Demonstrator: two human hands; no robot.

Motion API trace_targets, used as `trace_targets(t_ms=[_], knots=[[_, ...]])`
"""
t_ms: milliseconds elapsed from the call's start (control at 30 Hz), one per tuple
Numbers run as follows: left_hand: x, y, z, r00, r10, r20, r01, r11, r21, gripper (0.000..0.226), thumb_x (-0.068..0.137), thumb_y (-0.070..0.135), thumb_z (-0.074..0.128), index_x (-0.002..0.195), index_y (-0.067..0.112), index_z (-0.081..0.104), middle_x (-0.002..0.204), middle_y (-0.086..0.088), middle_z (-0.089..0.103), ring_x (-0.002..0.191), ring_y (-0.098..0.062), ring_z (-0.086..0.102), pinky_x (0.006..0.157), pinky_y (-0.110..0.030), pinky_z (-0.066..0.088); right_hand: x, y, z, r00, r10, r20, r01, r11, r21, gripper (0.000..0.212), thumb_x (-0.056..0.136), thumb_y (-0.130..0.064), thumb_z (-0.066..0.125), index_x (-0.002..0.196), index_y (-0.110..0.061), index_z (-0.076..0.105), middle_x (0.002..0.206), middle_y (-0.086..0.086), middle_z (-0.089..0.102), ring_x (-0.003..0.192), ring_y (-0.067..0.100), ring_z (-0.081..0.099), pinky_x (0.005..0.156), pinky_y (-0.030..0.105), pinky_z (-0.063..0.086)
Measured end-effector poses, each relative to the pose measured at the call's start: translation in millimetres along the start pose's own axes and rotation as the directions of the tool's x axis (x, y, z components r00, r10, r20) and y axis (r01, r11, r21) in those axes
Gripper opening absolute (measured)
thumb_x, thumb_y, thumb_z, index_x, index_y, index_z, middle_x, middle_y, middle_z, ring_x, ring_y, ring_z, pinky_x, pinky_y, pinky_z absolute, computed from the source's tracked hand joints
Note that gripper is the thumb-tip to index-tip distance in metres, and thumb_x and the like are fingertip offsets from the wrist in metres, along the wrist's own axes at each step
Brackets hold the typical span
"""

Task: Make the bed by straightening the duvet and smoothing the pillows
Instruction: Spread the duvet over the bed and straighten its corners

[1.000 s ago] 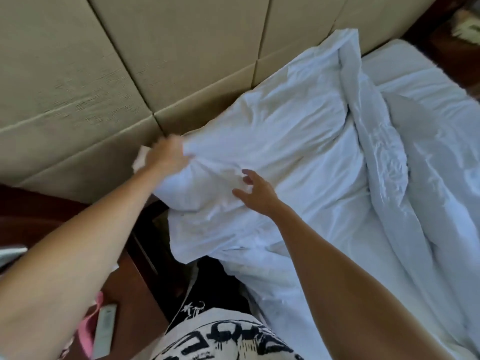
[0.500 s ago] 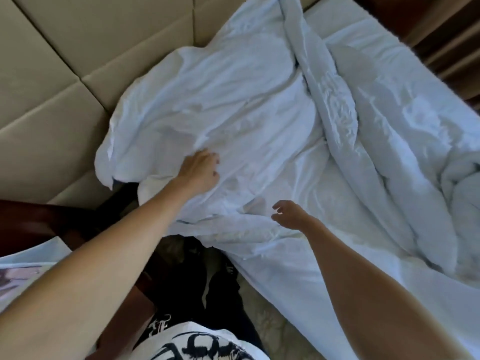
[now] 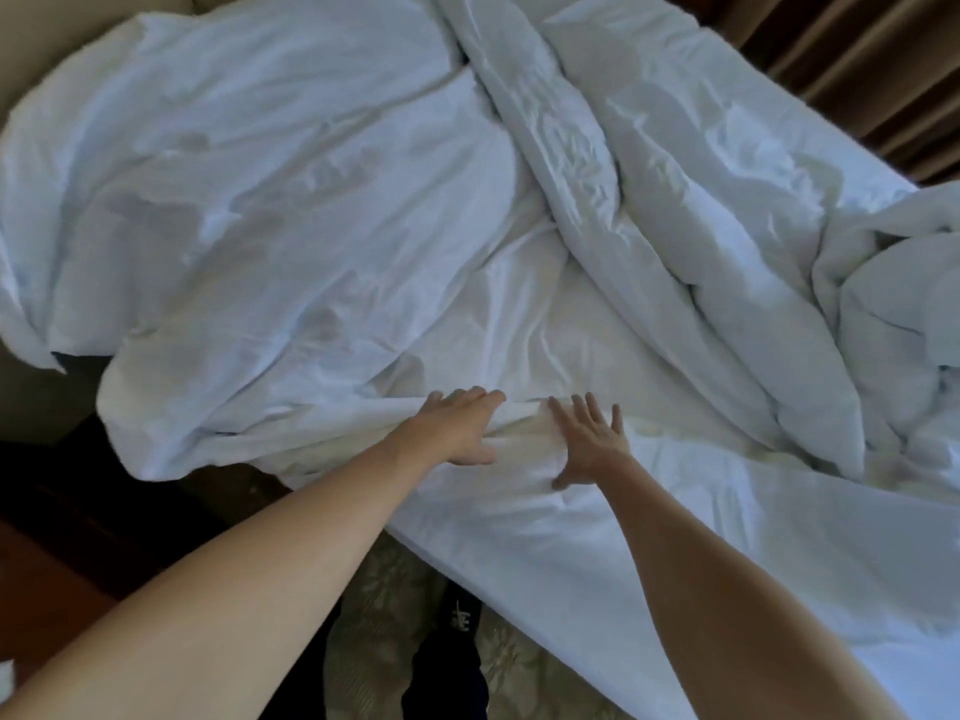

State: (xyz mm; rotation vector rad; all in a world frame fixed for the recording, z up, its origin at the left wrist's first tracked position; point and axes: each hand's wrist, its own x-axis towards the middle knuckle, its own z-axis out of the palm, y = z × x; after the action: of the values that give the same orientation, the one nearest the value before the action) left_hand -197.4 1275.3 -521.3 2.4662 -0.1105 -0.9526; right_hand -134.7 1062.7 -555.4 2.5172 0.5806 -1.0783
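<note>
A white pillow lies crumpled across the head of the bed at the left. The white duvet runs in a rumpled ridge from the top middle down to the right. My left hand lies flat with straight fingers on a fold of white fabric at the pillow's near edge. Right beside it my right hand presses flat with spread fingers on the bed sheet. Neither hand grips anything.
A beige padded headboard shows at the top left. Brown curtains hang at the top right. Patterned carpet and my dark trouser legs are below the bed's near edge. Dark wooden furniture stands at the lower left.
My left hand let go of the pillow's corner and came down to the near edge. Both hands now lie flat side by side, and my view swung right along the bed.
</note>
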Motion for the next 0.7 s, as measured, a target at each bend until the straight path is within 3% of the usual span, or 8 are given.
trace_targets(t_ms=[100,167,267,367,467,567,633,700], knots=[[21,36,24,1.0,-0.017,-0.011,0.017,0.999,0.03,0.092,0.082,0.036,0.066,0.155,0.025,0.013,0.16,-0.002,0.019,0.147,-0.024,0.02,0.119,-0.048,0.016,0,21,22,0.998,0.017,0.068,-0.027,0.987,0.157,0.13,0.064,-0.053,0.083,0.157,-0.023,-0.003,0.15,0.012,0.042,0.138,0.029,0.041,0.115,0.046,0.026],[24,58,38,0.999,-0.041,-0.003,0.042,0.998,0.049,0.099,0.081,0.036,0.069,0.157,0.025,0.006,0.163,-0.001,0.011,0.151,-0.023,0.009,0.122,-0.05,0.006,-14,26,28,0.991,-0.021,0.132,-0.008,0.976,0.215,0.103,0.063,-0.052,0.084,0.146,-0.014,0.035,0.132,0.01,0.057,0.118,0.027,0.057,0.093,0.035,0.046],[11,92,50,0.993,-0.084,0.078,0.074,0.989,0.125,0.093,0.079,0.04,0.073,0.154,0.024,0.02,0.156,-0.006,0.033,0.144,-0.026,0.03,0.119,-0.047,0.02,-50,29,29,0.971,-0.165,0.175,0.108,0.949,0.298,0.078,0.065,-0.054,0.083,0.122,-0.01,0.053,0.105,0.002,0.059,0.092,0.022,0.059,0.072,0.031,0.045],[-20,120,50,0.991,-0.08,0.109,0.069,0.992,0.103,0.039,0.078,0.04,0.073,0.111,0.026,0.058,0.118,-0.005,0.064,0.099,-0.025,0.061,0.087,-0.039,0.052,-96,39,9,0.952,-0.275,0.134,0.222,0.922,0.316,0.065,0.067,-0.052,0.082,0.112,-0.011,0.059,0.097,0.002,0.061,0.083,0.02,0.058,0.065,0.028,0.041],[-68,140,44,0.996,-0.076,0.054,0.073,0.996,0.053,0.019,0.075,0.038,0.071,0.088,0.031,0.058,0.096,0.0,0.068,0.084,-0.022,0.063,0.068,-0.033,0.051,-147,50,-18,0.938,-0.34,0.069,0.305,0.904,0.299,0.052,0.067,-0.05,0.083,0.098,-0.013,0.064,0.088,0.001,0.063,0.077,0.02,0.059,0.06,0.028,0.041],[-113,158,33,0.998,-0.039,0.056,0.03,0.988,0.149,0.02,0.072,0.035,0.074,0.073,0.027,0.055,0.079,0.0,0.064,0.073,-0.021,0.061,0.061,-0.033,0.045,-186,65,-27,0.92,-0.383,0.086,0.366,0.916,0.163,0.059,0.065,-0.06,0.081,0.106,-0.022,0.064,0.102,-0.003,0.061,0.092,0.019,0.058,0.076,0.03,0.046],[-136,167,26,0.997,-0.021,0.076,0.007,0.983,0.184,0.029,0.075,0.033,0.075,0.067,0.02,0.05,0.069,0.001,0.057,0.063,-0.018,0.053,0.059,-0.034,0.04,-196,77,-17,0.92,-0.39,0.031,0.386,0.918,0.091,0.084,0.059,-0.067,0.081,0.13,-0.031,0.053,0.132,-0.004,0.051,0.121,0.02,0.049,0.101,0.038,0.043],[-152,175,25,0.997,-0.02,0.076,0.004,0.98,0.2,0.036,0.078,0.032,0.075,0.062,0.021,0.044,0.061,0.003,0.048,0.056,-0.015,0.045,0.055,-0.032,0.034,-207,83,-2,0.917,-0.395,-0.053,0.397,0.894,0.205,0.111,0.057,-0.065,0.084,0.15,-0.036,0.03,0.156,-0.006,0.028,0.143,0.019,0.03,0.115,0.042,0.03]])
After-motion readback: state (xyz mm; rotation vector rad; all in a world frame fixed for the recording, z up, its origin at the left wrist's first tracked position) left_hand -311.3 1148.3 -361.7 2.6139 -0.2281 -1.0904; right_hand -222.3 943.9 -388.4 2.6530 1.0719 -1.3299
